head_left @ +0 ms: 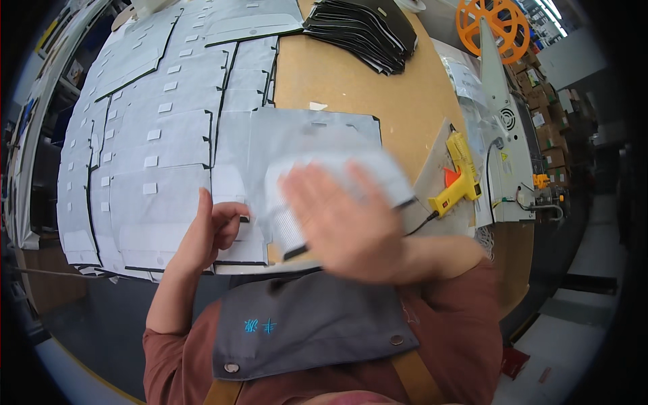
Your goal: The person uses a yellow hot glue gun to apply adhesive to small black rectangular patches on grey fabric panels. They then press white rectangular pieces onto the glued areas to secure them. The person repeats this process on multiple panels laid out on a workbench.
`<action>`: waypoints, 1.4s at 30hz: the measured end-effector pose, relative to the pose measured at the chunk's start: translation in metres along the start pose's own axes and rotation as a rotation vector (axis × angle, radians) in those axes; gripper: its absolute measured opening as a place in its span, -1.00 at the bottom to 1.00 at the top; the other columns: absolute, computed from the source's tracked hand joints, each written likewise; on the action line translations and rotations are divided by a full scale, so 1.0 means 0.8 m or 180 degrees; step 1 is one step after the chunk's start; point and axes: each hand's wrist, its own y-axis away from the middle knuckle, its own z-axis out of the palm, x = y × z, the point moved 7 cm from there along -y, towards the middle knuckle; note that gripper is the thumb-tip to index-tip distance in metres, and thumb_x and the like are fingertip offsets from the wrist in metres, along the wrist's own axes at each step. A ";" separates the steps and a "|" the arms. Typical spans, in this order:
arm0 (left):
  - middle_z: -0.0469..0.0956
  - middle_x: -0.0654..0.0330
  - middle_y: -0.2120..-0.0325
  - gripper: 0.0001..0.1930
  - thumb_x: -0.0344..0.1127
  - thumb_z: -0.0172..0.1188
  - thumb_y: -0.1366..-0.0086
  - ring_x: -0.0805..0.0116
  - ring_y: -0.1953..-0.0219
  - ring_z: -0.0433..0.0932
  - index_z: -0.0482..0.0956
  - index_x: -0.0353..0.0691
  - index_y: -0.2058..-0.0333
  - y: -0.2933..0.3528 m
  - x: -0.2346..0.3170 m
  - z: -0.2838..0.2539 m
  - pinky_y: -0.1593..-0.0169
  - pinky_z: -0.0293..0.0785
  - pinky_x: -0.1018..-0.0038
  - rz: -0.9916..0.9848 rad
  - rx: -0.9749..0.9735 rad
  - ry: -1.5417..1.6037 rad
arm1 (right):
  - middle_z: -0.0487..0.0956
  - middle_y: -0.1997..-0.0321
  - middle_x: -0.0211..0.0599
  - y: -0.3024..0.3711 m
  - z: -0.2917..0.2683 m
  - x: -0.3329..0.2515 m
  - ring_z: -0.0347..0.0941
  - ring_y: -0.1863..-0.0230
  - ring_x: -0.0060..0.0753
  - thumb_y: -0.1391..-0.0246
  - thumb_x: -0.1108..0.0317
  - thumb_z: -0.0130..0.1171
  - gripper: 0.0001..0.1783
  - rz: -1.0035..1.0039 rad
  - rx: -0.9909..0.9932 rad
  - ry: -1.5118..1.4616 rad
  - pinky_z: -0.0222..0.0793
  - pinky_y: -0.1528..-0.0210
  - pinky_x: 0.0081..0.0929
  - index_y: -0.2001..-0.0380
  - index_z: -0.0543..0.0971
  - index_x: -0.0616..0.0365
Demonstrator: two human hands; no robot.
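The tan table (358, 84) bears pale panels (185, 145); also a dark stack (361, 32).

Pale-grey rectangular panels (169, 219) are edged in black and marked with white oblongs (154, 134); the flat tabletop (337, 81) is coloured tan, the pistol-shaped plastic glue gun (462, 158) yellow, the round spoked reel (498, 28) orange.

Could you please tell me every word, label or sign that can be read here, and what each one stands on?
Grey apron: two light-blue embroidered characters, which I won't copy out.
Pale machine at right: a small yellow sign, too small to read.
Stacked cartons: pale labels, too small to read.
Pale sheets: small white tabs, no readable text.
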 end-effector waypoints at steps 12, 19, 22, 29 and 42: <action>0.44 0.01 0.58 -0.70 -0.22 0.11 -0.39 -0.01 0.57 0.37 0.49 -0.33 0.45 0.033 0.074 0.052 0.45 0.32 0.24 0.2278 0.0230 -0.3692 | 0.43 -0.28 -0.11 0.059 0.152 0.121 0.36 -0.28 -0.12 -0.09 -0.08 0.26 -0.27 0.1181 -0.0498 -0.1294 0.23 -0.28 -0.22 -0.25 0.40 0.06; 0.39 0.07 0.67 -0.62 -0.15 0.14 -0.39 0.28 0.63 0.34 0.48 -0.39 0.49 0.008 0.078 0.005 0.49 0.30 0.35 0.1468 0.0740 -0.2923 | 0.67 0.27 -0.20 0.114 0.195 0.194 0.58 0.24 -0.37 -0.04 0.07 0.32 -0.59 0.2490 -0.1945 -0.2932 0.43 0.21 -0.47 0.19 0.66 0.18; 0.30 0.15 0.76 -0.52 -0.11 0.21 -0.34 0.42 0.64 0.17 0.42 -0.42 0.61 -0.021 0.065 -0.002 0.54 0.17 0.40 0.1020 0.1027 -0.2927 | 0.66 0.37 -0.26 0.138 0.190 0.195 0.55 0.34 -0.46 -0.04 0.13 0.33 -0.64 0.2854 -0.1744 -0.2847 0.42 0.25 -0.48 0.24 0.66 0.20; 0.49 0.01 0.70 -0.61 -0.12 0.23 -0.28 0.07 0.62 0.45 0.54 -0.36 0.57 -0.060 0.069 0.013 0.46 0.37 0.24 0.1134 0.1292 -0.3675 | 0.66 0.26 -0.07 0.136 0.182 0.214 0.60 0.20 -0.11 0.04 0.09 0.34 -0.59 0.3035 -0.1474 -0.1843 0.46 0.14 -0.28 0.21 0.66 0.16; 0.50 0.06 0.64 -0.67 -0.11 0.33 -0.21 0.00 0.53 0.52 0.44 -0.23 0.36 -0.053 0.061 0.015 0.44 0.39 0.19 0.1304 0.1708 -0.3971 | 0.63 0.21 -0.19 0.098 0.182 0.296 0.58 0.13 -0.11 0.00 0.09 0.33 -0.59 0.3182 -0.0891 -0.1360 0.47 0.10 -0.24 0.17 0.60 0.14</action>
